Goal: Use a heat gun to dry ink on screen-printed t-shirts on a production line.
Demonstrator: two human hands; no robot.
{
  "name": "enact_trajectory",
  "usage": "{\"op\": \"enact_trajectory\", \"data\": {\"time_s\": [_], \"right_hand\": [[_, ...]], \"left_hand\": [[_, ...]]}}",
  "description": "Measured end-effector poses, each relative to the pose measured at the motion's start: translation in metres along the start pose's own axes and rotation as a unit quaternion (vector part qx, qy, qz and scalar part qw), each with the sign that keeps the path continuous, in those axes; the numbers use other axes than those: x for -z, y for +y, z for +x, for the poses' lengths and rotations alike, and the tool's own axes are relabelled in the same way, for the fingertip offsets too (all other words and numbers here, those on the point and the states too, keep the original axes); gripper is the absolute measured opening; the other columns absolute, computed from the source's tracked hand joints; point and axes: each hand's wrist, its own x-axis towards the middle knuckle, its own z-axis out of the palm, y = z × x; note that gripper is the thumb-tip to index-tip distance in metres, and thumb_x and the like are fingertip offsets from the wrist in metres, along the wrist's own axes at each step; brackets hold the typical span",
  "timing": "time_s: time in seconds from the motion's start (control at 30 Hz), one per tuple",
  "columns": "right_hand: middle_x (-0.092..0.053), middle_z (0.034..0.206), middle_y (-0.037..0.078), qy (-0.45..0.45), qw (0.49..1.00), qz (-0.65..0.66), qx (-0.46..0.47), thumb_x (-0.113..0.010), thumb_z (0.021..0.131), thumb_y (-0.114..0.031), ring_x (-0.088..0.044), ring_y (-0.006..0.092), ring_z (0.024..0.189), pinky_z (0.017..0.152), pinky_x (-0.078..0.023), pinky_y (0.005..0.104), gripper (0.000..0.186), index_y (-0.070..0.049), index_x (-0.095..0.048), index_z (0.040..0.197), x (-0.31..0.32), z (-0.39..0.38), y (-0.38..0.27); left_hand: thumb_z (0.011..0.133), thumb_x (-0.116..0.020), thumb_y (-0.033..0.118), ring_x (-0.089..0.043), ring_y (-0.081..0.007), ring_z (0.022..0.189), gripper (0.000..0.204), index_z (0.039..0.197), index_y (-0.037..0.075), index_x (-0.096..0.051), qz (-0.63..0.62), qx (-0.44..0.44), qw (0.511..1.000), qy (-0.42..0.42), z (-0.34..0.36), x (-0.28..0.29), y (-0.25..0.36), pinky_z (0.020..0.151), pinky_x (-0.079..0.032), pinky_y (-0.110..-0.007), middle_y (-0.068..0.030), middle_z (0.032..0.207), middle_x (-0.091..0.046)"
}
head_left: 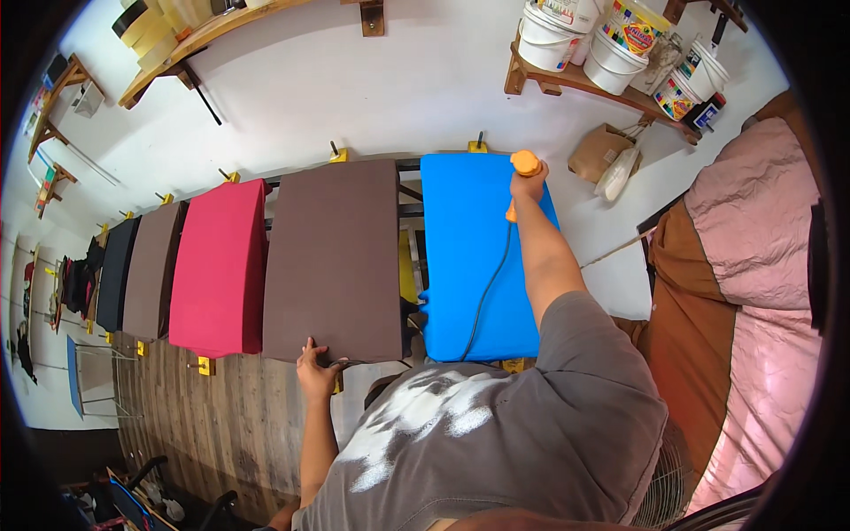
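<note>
My right hand (529,184) is wrapped around an orange heat gun (525,163) near the far right corner of a blue cloth-covered board (469,265). A dark cord runs from the heat gun's handle down across the blue cloth to its near edge. Fingers apart, my left hand (316,370) rests at the near edge of a brown cloth-covered board (332,261), left of the blue one. Where the heat gun's nozzle points is hidden.
More boards continue leftward: a red one (217,270), a greyish-brown one (152,274) and a black one (117,274). Yellow clamps (339,155) line the rack. White buckets (549,40) stand on a wall shelf. Pink and brown fabric (753,221) hangs at right.
</note>
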Motion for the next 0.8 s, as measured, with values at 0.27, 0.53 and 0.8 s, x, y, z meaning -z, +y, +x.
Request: {"op": "enact_trajectory", "data": {"time_s": [0.27,0.53,0.8], "right_hand": [[-0.069,0.136,0.011,-0.277,0.94,-0.062,0.192,-0.085,0.083,-0.018,-0.065,0.0359,0.126,0.099,-0.057,0.0465,0.08,-0.032,-0.043,0.151,-0.04,-0.059,-0.023],[-0.067,0.138,0.008,-0.446,0.841,0.086,0.293,-0.085,0.085,-0.009,-0.068,0.0314,0.12,0.095,-0.058,0.0397,0.079,-0.028,-0.047,0.151,-0.075,-0.163,-0.042],[-0.069,0.101,0.002,-0.457,0.869,0.187,0.022,-0.087,0.084,-0.014,-0.063,0.0129,0.074,0.056,-0.056,0.0311,0.062,-0.017,-0.058,0.139,-0.077,-0.105,-0.027]], "left_hand": [[0.057,-0.1,0.014,-0.056,-0.0383,0.138,0.057,0.107,0.005,-0.073,0.002,0.02,1.0,-0.01,0.006,0.002,0.01,0.113,-0.046,-0.045,-0.0193,0.15,-0.059],[0.055,-0.102,0.019,-0.054,-0.0395,0.139,0.056,0.102,0.005,-0.073,-0.028,0.036,0.999,-0.005,0.005,-0.002,0.001,0.114,-0.046,-0.046,-0.0175,0.151,-0.059],[0.054,-0.102,0.023,-0.058,-0.039,0.135,0.057,0.1,0.006,-0.073,-0.014,0.026,1.0,0.006,0.005,-0.002,0.004,0.112,-0.047,-0.046,-0.0176,0.147,-0.062]]}}
